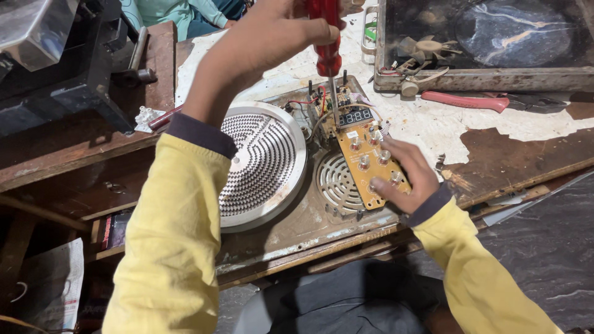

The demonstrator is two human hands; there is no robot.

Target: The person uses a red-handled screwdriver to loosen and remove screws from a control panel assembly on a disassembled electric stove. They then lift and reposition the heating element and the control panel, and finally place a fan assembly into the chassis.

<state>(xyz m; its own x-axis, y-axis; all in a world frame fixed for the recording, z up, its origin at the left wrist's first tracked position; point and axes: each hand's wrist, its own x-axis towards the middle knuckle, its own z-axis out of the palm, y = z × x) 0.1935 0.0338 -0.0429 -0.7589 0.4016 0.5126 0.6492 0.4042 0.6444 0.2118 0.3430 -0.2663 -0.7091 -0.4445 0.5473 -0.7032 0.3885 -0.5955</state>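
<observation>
1. Nearest the camera, two yellow sleeves with dark cuffs reach out over the worn wooden workbench (520,154), whose top shows patches of peeling white coating.
2. The right hand (405,176) rests on the near end of a yellow circuit board (366,161), fingers curled over its edge and pressing it down; the board carries round push-buttons and, at its far end, a small digit display (356,115).
3. The board lies tilted on an opened cooktop base (309,216), just beside a round vent grille (337,182) in that base.
4. Left of the grille sits a round silver heating plate (263,164) with a spiral of slots.
5. Above, the left hand (260,43) is closed around the red handle of a screwdriver (328,46), held upright, its shaft pointing down to the far end of the board near red wires (318,99).
6. Farther back, pink-handled pliers (467,100) lie on the bench.
7. Behind them stands a dark-glass appliance panel (495,37) in a metal frame, with a small fan (421,49) on it.
8. At far left, a dark metal machine (55,68) sits on a wooden shelf.
</observation>
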